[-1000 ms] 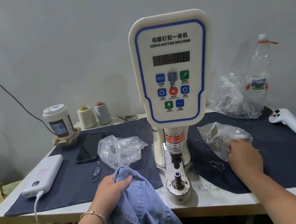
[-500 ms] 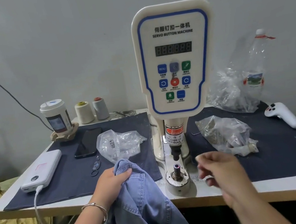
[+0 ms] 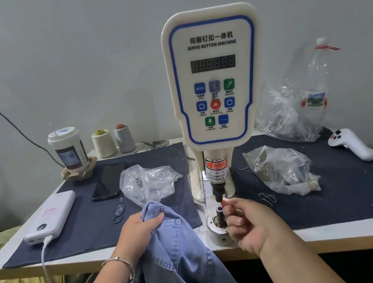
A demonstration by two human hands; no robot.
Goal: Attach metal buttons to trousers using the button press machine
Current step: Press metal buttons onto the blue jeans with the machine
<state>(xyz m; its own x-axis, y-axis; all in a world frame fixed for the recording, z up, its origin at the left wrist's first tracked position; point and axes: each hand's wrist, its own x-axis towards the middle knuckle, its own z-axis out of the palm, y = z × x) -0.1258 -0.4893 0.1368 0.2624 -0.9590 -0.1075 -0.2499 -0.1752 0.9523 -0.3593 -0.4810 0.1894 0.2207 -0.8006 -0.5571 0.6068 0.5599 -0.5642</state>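
The white servo button machine (image 3: 215, 75) stands at the table's middle, its black punch (image 3: 218, 191) above a round lower die (image 3: 219, 219) with a purple-tipped post. My left hand (image 3: 138, 232) grips the waistband of blue denim trousers (image 3: 177, 260), which hang over the table's front edge just left of the die. My right hand (image 3: 249, 219) sits right of the die, its fingertips pinching a small metal button part (image 3: 224, 201) held up under the punch tip. A clear bag of metal parts (image 3: 283, 170) lies to the right.
Dark cloth mats (image 3: 358, 182) cover the white table (image 3: 341, 231). On the left lie a power bank (image 3: 50, 216) with its cable, a phone (image 3: 108, 181), a crumpled clear bag (image 3: 148, 181), a cup (image 3: 68, 150) and two thread cones (image 3: 104, 143). A plastic bottle (image 3: 316, 86) and white controller (image 3: 349, 144) sit far right.
My right hand left the bag of parts on the right, came left with something pinched, and now holds it at the punch. My left hand stayed on the trousers.
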